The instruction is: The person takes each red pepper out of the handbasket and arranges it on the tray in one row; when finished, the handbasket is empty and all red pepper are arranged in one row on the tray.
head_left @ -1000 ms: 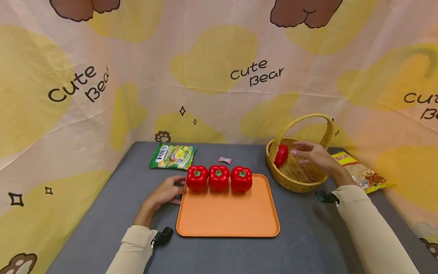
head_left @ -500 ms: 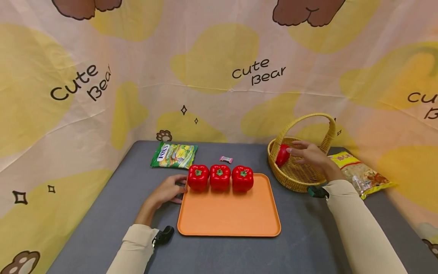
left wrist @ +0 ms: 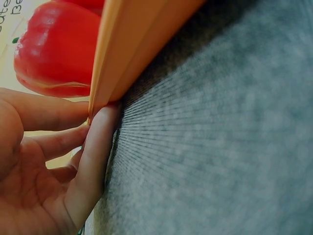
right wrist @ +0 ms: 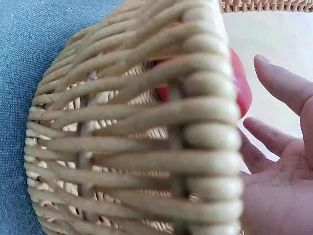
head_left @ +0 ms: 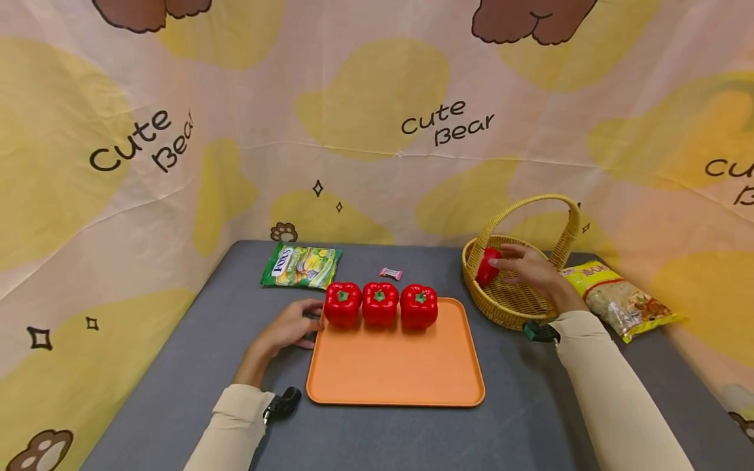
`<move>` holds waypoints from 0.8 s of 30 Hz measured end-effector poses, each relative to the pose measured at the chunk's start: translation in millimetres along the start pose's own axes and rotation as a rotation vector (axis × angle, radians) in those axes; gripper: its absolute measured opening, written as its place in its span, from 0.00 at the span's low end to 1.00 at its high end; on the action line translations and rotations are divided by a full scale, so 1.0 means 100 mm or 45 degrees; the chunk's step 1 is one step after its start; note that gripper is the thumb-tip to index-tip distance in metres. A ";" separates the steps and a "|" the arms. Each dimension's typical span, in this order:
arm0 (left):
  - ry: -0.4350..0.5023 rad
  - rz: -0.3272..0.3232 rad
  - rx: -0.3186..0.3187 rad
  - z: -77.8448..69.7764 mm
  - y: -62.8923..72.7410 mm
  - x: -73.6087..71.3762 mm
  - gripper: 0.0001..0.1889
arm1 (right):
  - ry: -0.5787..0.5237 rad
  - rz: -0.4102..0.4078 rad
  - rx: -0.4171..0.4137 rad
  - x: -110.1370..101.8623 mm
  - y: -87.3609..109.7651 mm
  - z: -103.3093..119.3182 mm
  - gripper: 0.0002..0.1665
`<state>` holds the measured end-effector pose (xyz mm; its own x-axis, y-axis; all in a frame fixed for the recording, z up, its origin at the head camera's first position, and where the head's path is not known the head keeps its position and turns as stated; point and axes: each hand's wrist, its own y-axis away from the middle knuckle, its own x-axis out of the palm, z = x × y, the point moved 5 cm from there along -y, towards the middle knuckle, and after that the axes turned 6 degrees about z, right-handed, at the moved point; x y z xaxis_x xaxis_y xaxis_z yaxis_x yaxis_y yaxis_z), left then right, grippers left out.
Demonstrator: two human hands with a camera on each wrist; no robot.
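Note:
Three red bell peppers, the left pepper (head_left: pixel 343 306), the middle pepper (head_left: pixel 379 306) and the right pepper (head_left: pixel 419 307), stand in a row along the far side of an orange tray (head_left: pixel 400 369). My left hand (head_left: pixel 292 325) pinches the tray's left edge, with the thumb (left wrist: pixel 98 152) low against its outer wall. Another red pepper (head_left: pixel 486 267) leans inside the left wall of a wicker basket (head_left: pixel 501 307). Over the basket, my right hand (head_left: pixel 530 268) reaches toward that pepper with fingers spread. In the right wrist view, the basket's wall partly hides the pepper (right wrist: pixel 240 85) and hand.
A green candy bag (head_left: pixel 302 266) lies at the back left, and a small pink wrapped candy (head_left: pixel 391 273) lies behind the tray. Right of the basket is a yellow snack bag (head_left: pixel 624 301). The basket's tall handle (head_left: pixel 533 198) arches above it. A patterned cloth backs the table.
My right hand has moved left within the basket, closer to the pepper. My left hand has stayed at the tray edge. The view has shifted slightly.

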<state>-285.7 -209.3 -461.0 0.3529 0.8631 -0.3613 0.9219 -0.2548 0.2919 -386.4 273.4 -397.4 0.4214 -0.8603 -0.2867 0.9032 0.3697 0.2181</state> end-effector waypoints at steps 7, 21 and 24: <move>0.001 0.001 0.004 0.00 -0.01 0.00 0.31 | 0.034 -0.009 0.013 0.00 0.03 -0.02 0.44; -0.003 -0.008 -0.013 0.01 -0.01 0.00 0.31 | -0.017 -0.045 0.004 -0.03 0.03 -0.12 0.40; -0.011 -0.010 -0.015 0.00 -0.01 0.00 0.31 | -0.022 -0.053 0.002 -0.02 0.05 -0.11 0.39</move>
<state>-286.6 -208.9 -461.0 0.3470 0.8613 -0.3712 0.9228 -0.2429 0.2991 -381.9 280.4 -406.0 0.3822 -0.8807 -0.2797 0.9197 0.3332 0.2076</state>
